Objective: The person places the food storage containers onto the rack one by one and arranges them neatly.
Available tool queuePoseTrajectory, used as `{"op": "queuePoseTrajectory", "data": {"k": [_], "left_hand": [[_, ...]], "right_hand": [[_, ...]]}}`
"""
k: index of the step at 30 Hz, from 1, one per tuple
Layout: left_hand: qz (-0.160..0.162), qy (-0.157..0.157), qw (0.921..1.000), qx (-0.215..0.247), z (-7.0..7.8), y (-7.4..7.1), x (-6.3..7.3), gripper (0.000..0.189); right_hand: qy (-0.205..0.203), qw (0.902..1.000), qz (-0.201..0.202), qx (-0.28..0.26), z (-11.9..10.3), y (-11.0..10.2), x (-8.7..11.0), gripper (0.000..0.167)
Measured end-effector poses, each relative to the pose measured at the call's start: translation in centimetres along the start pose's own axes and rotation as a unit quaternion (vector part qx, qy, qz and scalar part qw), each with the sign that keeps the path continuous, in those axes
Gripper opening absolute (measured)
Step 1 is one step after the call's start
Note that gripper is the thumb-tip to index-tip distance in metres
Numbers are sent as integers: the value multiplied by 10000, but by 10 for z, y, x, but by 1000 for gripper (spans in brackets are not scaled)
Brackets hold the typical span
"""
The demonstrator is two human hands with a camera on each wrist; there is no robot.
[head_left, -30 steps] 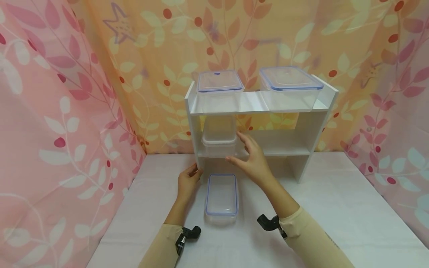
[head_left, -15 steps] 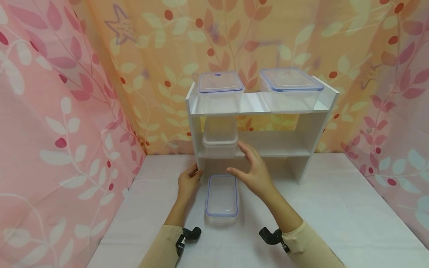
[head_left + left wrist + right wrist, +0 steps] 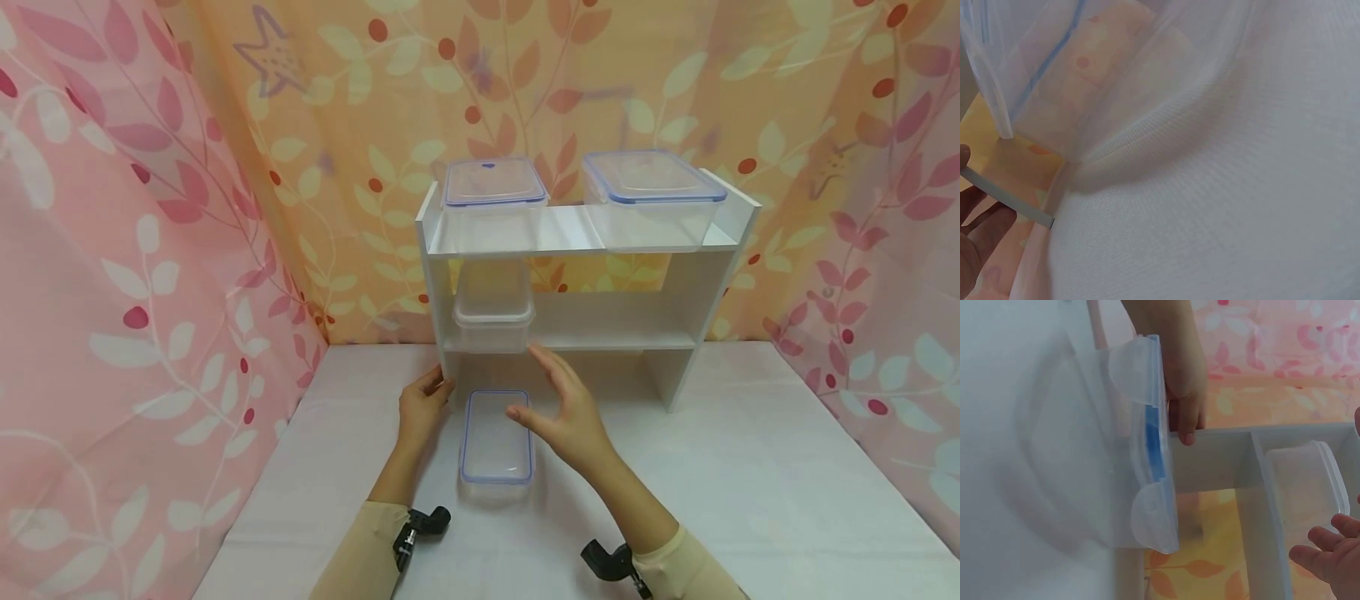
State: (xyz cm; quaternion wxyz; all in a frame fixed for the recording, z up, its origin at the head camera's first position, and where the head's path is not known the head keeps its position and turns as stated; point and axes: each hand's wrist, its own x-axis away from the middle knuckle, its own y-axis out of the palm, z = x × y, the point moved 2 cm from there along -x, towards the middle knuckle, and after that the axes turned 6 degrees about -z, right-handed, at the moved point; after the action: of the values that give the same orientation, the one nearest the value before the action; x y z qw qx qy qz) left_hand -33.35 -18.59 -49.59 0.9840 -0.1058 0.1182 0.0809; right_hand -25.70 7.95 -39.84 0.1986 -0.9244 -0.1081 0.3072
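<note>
On the left, my left hand grips the lower front edge of the white shelf's side panel. The left wrist view shows the thumb on one side of the panel edge and fingers on the other. My right hand hovers with thumb and fingers spread, holding nothing. Its fingertips are just below the frosted plastic container on the middle tier. Its thumb overlaps the far right corner of a blue-rimmed food container on the table. The right wrist view shows that container's lid clips hanging at its end.
Two blue-lidded containers stand on the top tier, a smaller one at left and a larger one at right. White cloth covers the table. Patterned curtains hang behind and at both sides.
My right hand has come down and back from beside the middle-tier container toward the container on the table. My left hand has stayed on the shelf panel.
</note>
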Motion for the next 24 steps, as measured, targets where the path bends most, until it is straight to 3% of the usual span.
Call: {"op": "queuePoseTrajectory", "data": {"k": [17, 24], "left_hand": [[9, -54, 10000, 27, -6, 1, -3, 43], [-16, -40, 10000, 58, -5, 0, -3, 44]], "right_hand": [[253, 9996, 55, 111, 19, 16, 27, 87], [433, 9990, -126, -55, 30, 28, 37, 87]]}}
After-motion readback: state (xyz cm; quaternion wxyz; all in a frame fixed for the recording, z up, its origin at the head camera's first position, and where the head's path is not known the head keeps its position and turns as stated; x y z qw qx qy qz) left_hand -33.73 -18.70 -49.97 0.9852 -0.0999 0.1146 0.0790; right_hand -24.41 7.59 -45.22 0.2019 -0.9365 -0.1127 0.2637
